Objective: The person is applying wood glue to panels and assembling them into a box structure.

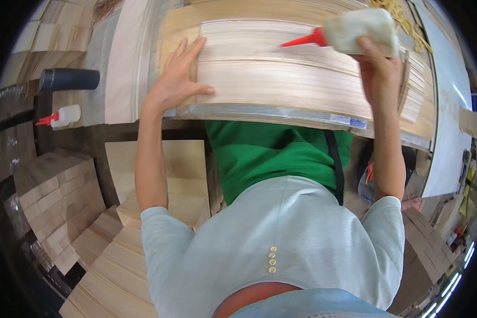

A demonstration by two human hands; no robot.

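A row of pale wooden strips lies on the workbench in front of me, packed close together. My left hand is open, fingers spread, and rests at the strips' left end. In my right hand is a whitish glue bottle, gripped between thumb and fingers over the right part of the strips. The bottle is tipped on its side, its red nozzle pointing left above the wood. I cannot make out whether any glue is coming out.
On the left are a dark cylinder, a second glue bottle with a red tip, and long boards. Stacked wood pieces stand lower left. Yellow cord-like strands lie at the far right, beside a pale panel.
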